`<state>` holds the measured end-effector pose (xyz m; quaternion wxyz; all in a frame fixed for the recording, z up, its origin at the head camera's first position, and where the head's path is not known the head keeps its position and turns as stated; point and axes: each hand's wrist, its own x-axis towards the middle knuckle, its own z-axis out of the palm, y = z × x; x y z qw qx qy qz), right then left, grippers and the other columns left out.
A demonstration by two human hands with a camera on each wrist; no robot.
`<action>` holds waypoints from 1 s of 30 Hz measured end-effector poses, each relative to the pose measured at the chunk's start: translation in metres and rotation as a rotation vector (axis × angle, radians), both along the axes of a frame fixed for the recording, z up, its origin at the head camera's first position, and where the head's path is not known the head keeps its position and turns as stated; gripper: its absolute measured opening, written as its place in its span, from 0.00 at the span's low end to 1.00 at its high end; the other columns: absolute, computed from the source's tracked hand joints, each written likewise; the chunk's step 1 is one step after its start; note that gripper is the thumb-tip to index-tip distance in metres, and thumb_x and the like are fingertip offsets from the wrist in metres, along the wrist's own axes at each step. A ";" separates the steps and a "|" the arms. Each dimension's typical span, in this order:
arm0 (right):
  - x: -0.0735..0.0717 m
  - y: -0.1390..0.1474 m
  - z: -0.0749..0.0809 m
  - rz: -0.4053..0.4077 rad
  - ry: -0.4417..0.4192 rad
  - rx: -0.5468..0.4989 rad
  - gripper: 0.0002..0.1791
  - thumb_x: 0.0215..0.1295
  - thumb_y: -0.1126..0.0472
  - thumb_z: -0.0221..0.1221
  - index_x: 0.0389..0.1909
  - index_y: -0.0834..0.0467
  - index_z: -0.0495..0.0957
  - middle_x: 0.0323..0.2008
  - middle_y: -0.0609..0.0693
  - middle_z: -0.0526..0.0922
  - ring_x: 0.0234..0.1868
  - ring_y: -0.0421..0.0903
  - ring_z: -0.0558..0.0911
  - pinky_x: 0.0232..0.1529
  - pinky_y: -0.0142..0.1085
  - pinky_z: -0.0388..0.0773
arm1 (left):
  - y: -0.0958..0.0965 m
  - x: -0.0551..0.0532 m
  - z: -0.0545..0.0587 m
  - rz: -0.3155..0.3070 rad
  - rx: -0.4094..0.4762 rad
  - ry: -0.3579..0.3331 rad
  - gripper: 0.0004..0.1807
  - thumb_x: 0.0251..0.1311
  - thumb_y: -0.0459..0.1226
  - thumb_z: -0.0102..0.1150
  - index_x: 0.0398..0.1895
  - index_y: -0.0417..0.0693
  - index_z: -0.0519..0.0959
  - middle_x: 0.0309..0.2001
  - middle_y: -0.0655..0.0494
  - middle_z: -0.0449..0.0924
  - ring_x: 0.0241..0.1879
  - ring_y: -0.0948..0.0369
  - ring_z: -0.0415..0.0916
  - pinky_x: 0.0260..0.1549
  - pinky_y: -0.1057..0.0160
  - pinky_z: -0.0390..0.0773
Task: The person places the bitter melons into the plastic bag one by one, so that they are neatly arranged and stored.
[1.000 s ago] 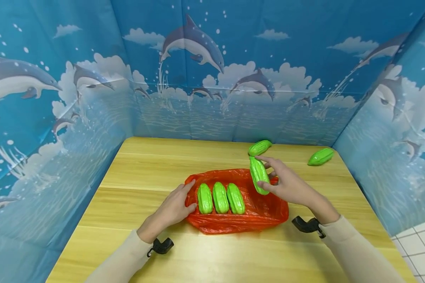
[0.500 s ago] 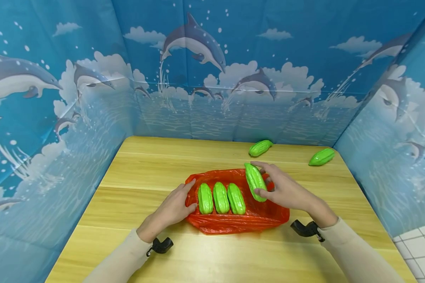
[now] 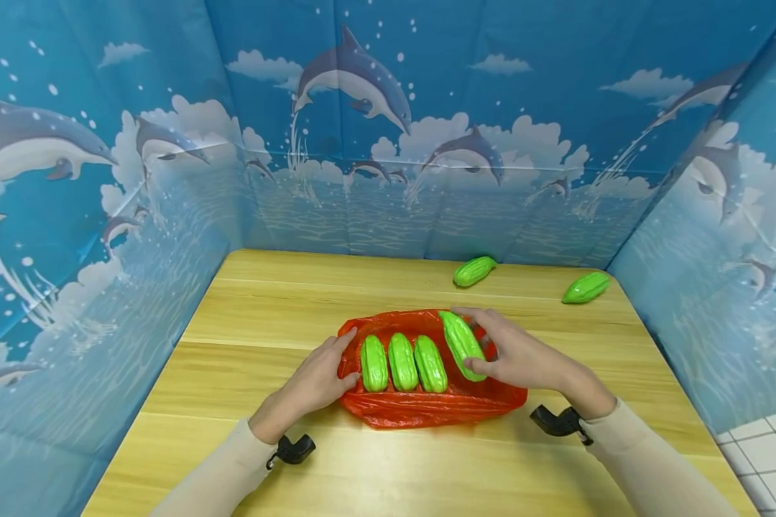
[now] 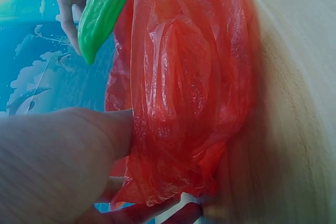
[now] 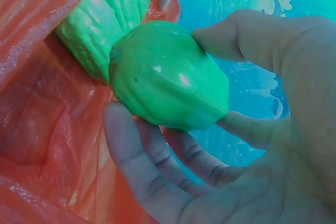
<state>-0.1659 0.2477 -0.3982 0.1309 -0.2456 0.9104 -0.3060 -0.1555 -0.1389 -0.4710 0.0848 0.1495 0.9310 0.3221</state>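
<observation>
1. From the head view, we have a thin, translucent red plastic bag (image 3: 414,413) spread on a pale yellow wood-grain table (image 3: 259,294), and three glossy bright-green ribbed oblong gourds (image 3: 403,361) lie side by side in it, towards its left end.
2. Here's the right hand (image 3: 524,352), thumb and fingers round a fourth glossy bright-green gourd (image 3: 460,346), tilted over the bag's right half, beside the row; we can't tell whether it touches the plastic beneath. The left hand (image 3: 317,377) holds the bag's left end. Beyond the bag, we spot a small green gourd with a curved tip (image 3: 475,271) and, off to the right, a pointed green gourd (image 3: 585,287).
3. Over to the left wrist view: the left thumb and fingers pinch the crinkled film between them, and up in the corner the held gourd hangs in the other hand's fingers.
4. Now the right wrist view: we see that gourd end-on, gripped between thumb and fingertips, with two of its bagged neighbours behind.
5. Our call: the step in hand is laying the fourth gourd in line. The next move calls for lowering it into the gap and loosening the right fingers, with the left hand keeping the bag steady.
</observation>
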 end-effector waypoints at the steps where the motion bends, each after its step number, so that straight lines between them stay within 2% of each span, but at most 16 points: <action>1: 0.000 0.000 0.000 0.004 -0.004 0.003 0.49 0.81 0.54 0.73 0.94 0.50 0.59 0.83 0.63 0.73 0.61 0.54 0.86 0.56 0.51 0.89 | 0.000 0.000 0.000 0.000 0.001 -0.001 0.48 0.75 0.36 0.76 0.93 0.42 0.64 0.83 0.28 0.73 0.81 0.30 0.76 0.79 0.28 0.78; 4: 0.000 -0.001 -0.002 0.017 -0.015 0.014 0.48 0.82 0.53 0.73 0.94 0.50 0.60 0.81 0.62 0.75 0.60 0.52 0.85 0.53 0.47 0.88 | 0.000 0.000 0.000 0.001 0.001 -0.004 0.48 0.75 0.36 0.76 0.93 0.42 0.64 0.84 0.28 0.73 0.81 0.30 0.76 0.79 0.28 0.79; 8: 0.000 -0.001 -0.004 0.028 -0.016 0.032 0.48 0.82 0.51 0.73 0.95 0.49 0.59 0.78 0.61 0.77 0.59 0.49 0.83 0.52 0.48 0.85 | -0.001 0.001 -0.001 0.001 0.001 -0.008 0.48 0.75 0.36 0.76 0.93 0.41 0.64 0.83 0.28 0.73 0.81 0.30 0.76 0.78 0.28 0.79; 16: 0.000 -0.002 -0.007 0.029 -0.052 0.045 0.48 0.83 0.52 0.72 0.94 0.51 0.59 0.73 0.60 0.78 0.50 0.51 0.82 0.46 0.43 0.80 | -0.002 0.000 -0.001 0.000 -0.003 -0.008 0.48 0.75 0.36 0.76 0.93 0.42 0.64 0.85 0.27 0.71 0.82 0.29 0.74 0.79 0.27 0.77; 19: 0.000 -0.002 -0.008 0.027 -0.061 0.045 0.48 0.83 0.51 0.72 0.94 0.50 0.59 0.73 0.59 0.78 0.50 0.51 0.82 0.46 0.43 0.80 | -0.002 0.000 -0.001 0.000 -0.001 -0.010 0.48 0.75 0.37 0.76 0.93 0.42 0.64 0.85 0.27 0.70 0.83 0.29 0.72 0.80 0.26 0.77; 26: -0.001 -0.001 -0.013 0.027 -0.057 0.058 0.49 0.83 0.50 0.72 0.95 0.52 0.58 0.84 0.61 0.73 0.59 0.48 0.83 0.53 0.48 0.84 | -0.002 0.001 -0.001 -0.002 0.001 -0.001 0.48 0.75 0.36 0.77 0.93 0.42 0.65 0.84 0.28 0.72 0.82 0.30 0.75 0.79 0.27 0.78; 30: 0.000 -0.002 -0.014 0.027 -0.059 0.067 0.49 0.83 0.50 0.72 0.95 0.53 0.58 0.86 0.62 0.72 0.59 0.49 0.84 0.55 0.50 0.84 | -0.002 0.001 0.000 -0.002 -0.002 -0.010 0.48 0.75 0.36 0.76 0.93 0.41 0.65 0.85 0.27 0.71 0.84 0.29 0.72 0.80 0.27 0.77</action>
